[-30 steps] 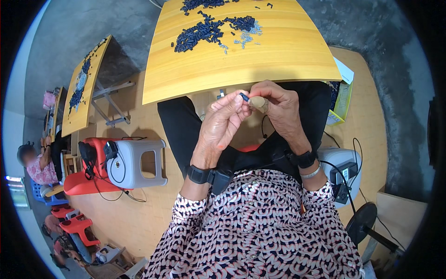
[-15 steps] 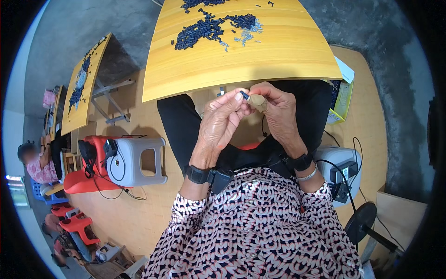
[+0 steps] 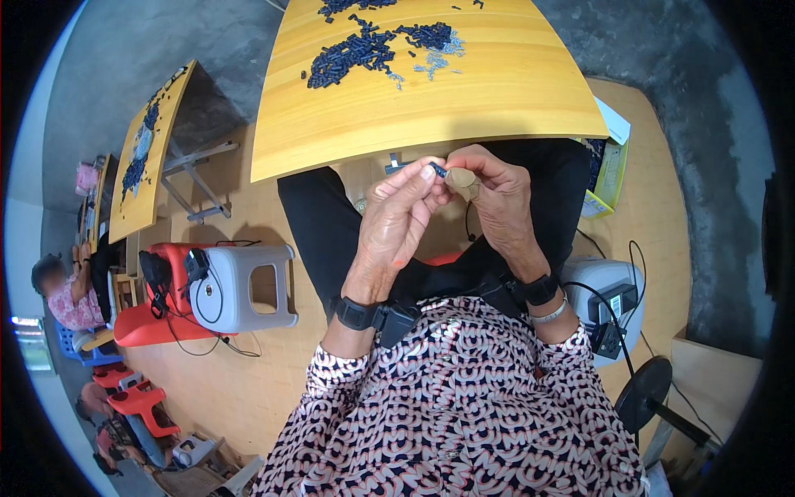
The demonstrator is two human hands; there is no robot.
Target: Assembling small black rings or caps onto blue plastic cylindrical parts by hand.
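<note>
Both my hands meet just off the near edge of the yellow table, above my lap. Between the thumb and fingers of my left hand point(image 3: 396, 207) is a small dark cylindrical piece point(image 3: 438, 170). My right hand point(image 3: 503, 199) is closed in a pinch against the right end of that piece. A tan wrap point(image 3: 461, 183) covers what looks like its thumb. Anything small within the right fingertips is hidden.
Dark small pieces point(image 3: 352, 58) lie heaped on the yellow table point(image 3: 497, 99), beside scattered silvery small parts point(image 3: 436, 62). A grey stool point(image 3: 286, 286) stands at left; another stool point(image 3: 609, 286) with cables is at right, near a yellow-green box point(image 3: 611, 178). A person point(image 3: 74, 294) sits far left.
The dark piece has turned slightly in the fingertips, and the tan-wrapped digit has shifted a little. Both hands stay almost in place, and the view has moved slightly.
</note>
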